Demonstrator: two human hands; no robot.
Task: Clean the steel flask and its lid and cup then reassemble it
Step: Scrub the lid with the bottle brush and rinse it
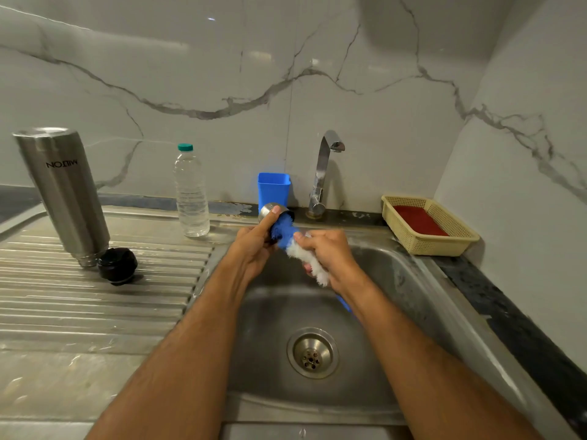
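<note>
My left hand grips the small steel cup over the sink basin, its mouth turned to the right. My right hand holds a bottle brush with blue and white bristles, and the blue bristles are pushed into the cup. The brush's blue handle shows below my right wrist. The steel flask stands upside down on the ribbed drainboard at the left. Its black lid lies right beside the flask's mouth.
A clear water bottle with a teal cap stands behind the drainboard. A blue plastic tub and the tap are at the back of the sink. A beige basket holding a red pad sits on the right counter.
</note>
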